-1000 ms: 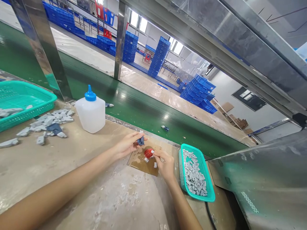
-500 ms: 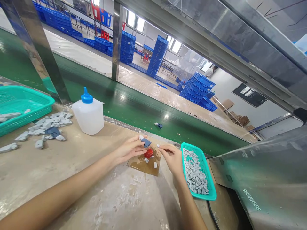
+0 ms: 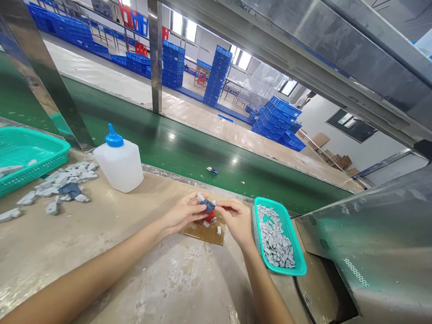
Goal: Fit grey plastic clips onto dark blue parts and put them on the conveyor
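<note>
My left hand grips a dark blue and white part between thumb and fingers. Pinched in my right hand is a small white piece, right at the blue part's right end. Below both hands lies a brown wet plate, carrying a red round object, partly hidden by the held part, and a few small white pieces.
A teal basket of grey pieces stands right of my right hand. Leftward are a white bottle with blue cap, loose grey pieces and another teal basket. Beyond runs a green conveyor bearing a blue-white part.
My right hand has moved left, bringing the white piece up to the blue part in my left hand. The blue-white part on the conveyor has shifted left in view.
</note>
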The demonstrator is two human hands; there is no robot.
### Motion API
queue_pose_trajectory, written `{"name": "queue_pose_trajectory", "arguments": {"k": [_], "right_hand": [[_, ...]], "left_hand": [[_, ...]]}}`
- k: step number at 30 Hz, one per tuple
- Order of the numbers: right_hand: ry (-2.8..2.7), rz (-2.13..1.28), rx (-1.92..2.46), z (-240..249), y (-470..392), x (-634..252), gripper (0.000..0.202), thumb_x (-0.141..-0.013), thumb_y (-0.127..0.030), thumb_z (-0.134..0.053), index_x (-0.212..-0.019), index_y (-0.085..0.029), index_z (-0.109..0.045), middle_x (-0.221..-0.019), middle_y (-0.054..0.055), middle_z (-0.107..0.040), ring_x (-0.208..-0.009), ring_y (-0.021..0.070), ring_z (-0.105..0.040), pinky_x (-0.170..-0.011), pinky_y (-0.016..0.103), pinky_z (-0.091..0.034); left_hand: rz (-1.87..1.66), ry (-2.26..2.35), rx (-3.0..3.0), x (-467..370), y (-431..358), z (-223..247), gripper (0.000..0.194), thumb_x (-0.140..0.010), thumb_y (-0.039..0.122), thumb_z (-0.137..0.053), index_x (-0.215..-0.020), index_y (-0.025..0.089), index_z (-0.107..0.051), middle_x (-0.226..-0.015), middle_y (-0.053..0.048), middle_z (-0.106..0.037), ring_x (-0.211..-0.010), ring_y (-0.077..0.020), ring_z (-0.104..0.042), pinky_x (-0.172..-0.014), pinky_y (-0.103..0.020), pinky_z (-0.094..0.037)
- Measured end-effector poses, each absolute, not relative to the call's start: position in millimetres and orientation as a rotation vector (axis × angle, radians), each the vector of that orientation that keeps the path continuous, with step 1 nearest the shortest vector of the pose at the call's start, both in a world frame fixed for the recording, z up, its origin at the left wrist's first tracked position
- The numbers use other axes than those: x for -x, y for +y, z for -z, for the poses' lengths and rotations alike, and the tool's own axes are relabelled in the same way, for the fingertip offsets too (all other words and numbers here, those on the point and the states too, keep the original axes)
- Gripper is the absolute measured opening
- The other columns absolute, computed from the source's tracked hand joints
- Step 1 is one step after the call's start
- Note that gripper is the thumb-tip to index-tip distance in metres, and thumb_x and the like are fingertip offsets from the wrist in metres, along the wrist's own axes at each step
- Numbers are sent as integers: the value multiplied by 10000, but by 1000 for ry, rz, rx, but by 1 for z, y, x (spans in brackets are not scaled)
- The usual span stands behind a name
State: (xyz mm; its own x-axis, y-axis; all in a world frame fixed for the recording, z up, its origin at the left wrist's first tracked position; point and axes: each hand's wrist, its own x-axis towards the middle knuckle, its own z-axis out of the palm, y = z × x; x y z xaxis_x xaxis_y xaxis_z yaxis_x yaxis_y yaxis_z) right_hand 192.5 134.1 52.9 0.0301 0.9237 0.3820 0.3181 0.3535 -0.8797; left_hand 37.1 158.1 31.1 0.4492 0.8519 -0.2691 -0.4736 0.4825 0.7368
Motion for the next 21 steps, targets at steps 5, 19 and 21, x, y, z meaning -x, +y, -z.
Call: {"name": "queue_pose_trajectory", "arguments": {"k": [5, 19, 21], "right_hand": [[-1594, -705, 1207, -48, 134, -195, 100, -673, -173, -621, -733, -201, -697, -694, 33, -626, -640, 152, -568, -585, 261, -453], [-1699, -751, 1076, -42, 132, -195, 122, -706, -186, -608, -803, -201, -680, -818, 51, -602, -757, 158, -583, -665, 271, -484], [-1691, -738, 1054, -39, 132, -195, 124, -705, -186, -609, -809, -201, -676, -817, 52, -602, -769, 161, -583, -668, 271, -487]], "left_hand": [[-895, 689, -657, -38, 158, -32, 346, -543, 173, -743, -815, 176, -530, -791, 4, -630, -798, -155, -613, -838, -354, -453], [-989, 698, -685, -45, 149, -34, 392, -549, 209, -739, -898, 171, -565, -791, -7, -626, -736, -125, -589, -735, -273, -463], [-1002, 677, -673, -46, 149, -36, 389, -572, 226, -726, -915, 168, -552, -825, -21, -628, -757, -131, -589, -737, -270, -458]]}}
